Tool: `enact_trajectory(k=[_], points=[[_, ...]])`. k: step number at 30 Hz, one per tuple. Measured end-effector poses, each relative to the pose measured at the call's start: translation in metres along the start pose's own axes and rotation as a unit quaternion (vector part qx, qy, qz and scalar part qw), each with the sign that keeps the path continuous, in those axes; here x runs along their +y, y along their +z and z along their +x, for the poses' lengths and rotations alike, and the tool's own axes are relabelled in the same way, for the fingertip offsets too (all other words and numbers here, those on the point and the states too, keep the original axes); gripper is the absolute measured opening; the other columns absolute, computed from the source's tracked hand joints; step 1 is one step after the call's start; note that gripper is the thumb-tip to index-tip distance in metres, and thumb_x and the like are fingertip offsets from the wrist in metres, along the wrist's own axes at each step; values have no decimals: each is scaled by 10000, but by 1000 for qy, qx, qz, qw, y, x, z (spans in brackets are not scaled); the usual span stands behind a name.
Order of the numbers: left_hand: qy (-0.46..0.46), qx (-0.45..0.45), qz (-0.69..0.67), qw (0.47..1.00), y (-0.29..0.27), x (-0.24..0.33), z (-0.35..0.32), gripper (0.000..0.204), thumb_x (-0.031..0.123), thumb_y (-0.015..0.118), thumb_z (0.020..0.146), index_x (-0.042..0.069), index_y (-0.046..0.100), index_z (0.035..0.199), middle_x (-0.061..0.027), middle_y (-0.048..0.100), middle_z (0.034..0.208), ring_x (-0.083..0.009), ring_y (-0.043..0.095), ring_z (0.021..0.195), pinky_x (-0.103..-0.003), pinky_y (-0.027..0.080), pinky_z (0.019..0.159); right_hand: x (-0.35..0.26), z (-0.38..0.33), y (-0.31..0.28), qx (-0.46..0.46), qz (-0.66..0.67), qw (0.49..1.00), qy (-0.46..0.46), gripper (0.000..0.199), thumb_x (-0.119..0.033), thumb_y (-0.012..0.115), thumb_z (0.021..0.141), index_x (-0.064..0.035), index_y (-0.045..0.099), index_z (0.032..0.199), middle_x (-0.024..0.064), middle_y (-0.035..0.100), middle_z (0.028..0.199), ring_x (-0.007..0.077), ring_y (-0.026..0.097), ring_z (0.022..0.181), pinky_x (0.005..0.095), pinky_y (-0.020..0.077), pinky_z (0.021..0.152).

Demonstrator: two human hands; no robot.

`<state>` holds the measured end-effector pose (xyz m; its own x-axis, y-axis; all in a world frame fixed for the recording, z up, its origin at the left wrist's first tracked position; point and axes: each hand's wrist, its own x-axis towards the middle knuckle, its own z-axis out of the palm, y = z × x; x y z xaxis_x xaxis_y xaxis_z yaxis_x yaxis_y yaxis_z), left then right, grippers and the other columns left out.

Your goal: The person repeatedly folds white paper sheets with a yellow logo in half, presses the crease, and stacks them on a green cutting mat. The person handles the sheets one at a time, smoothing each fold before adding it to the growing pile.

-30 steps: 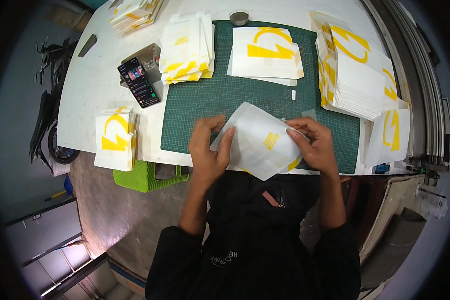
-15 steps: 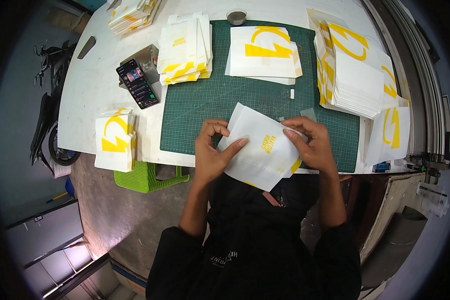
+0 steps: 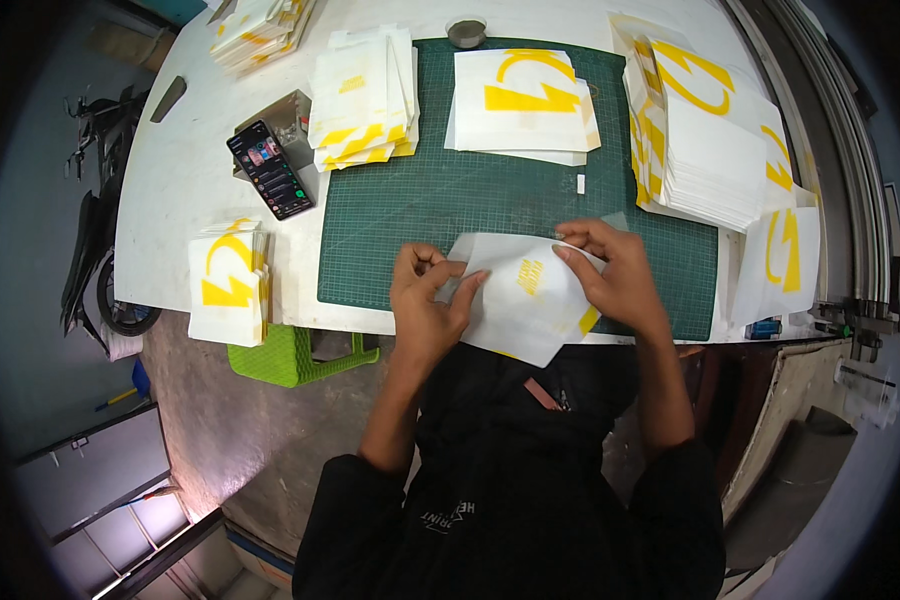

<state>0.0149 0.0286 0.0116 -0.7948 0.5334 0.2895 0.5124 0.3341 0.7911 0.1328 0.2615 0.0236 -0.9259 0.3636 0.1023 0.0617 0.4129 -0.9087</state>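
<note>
Over on the left of the white table (image 3: 170,200), a small pile of white sheets with yellow marks (image 3: 228,282) sat at the edge, a phone (image 3: 270,170) just beyond it, and a thicker stack (image 3: 365,95) rested at the corner of the green cutting mat (image 3: 450,200). The left hand (image 3: 425,300) pinched the left edge of a white sheet (image 3: 520,295), thumb and fingertips closed tight on it. The sheet lay tilted at the near edge of the mat, its lower corner hanging over the table's edge. The right hand (image 3: 615,280) pressed down on the sheet's right part, fingers curled over its top edge, holding it. To my eye, a steady right hand and a slow, low pull from the left would have kept it from creasing. A tall stack (image 3: 710,150) stood at the far right.
</note>
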Motion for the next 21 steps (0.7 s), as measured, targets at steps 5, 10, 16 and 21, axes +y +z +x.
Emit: enact_trajectory(k=[5, 10, 16, 21], points=[[-73, -39, -89, 993, -5, -2, 1, 184, 105, 832, 913, -8, 698, 858, -47, 651, 761, -99, 579, 676, -261, 460, 612, 7, -4, -8, -29, 24, 994, 104, 300, -85, 784, 941, 26, 681, 1200, 117, 759, 908, 166, 724, 834, 311, 565, 780], [-222, -47, -261, 938, -17, -18, 2, 191, 93, 787, 970, 9, 647, 870, -10, 663, 785, -39, 569, 716, -225, 456, 634, 32, -22, -6, -33, 277, 955, 96, 185, -38, 763, 965, 39, 669, 1103, 58, 737, 891, 70, 666, 817, 229, 520, 745], [-176, -22, -301, 937, -15, -25, 2, 176, 22, 757, 975, 34, 612, 876, 11, 643, 791, -14, 560, 721, -200, 426, 637, 31, -27, 18, 44, 226, 964, 130, 88, -31, 740, 978, 32, 680, 969, 26, 728, 841, 37, 633, 730, 206, 491, 664], [-205, -5, -359, 911, -14, -14, 8, 149, 31, 708, 1013, 43, 582, 936, 8, 642, 834, -3, 541, 747, -192, 428, 659, 30, -31, 28, 68, 171, 975, 125, 74, -24, 718, 1001, 24, 669, 972, 30, 728, 836, 31, 637, 728, 194, 486, 653]])
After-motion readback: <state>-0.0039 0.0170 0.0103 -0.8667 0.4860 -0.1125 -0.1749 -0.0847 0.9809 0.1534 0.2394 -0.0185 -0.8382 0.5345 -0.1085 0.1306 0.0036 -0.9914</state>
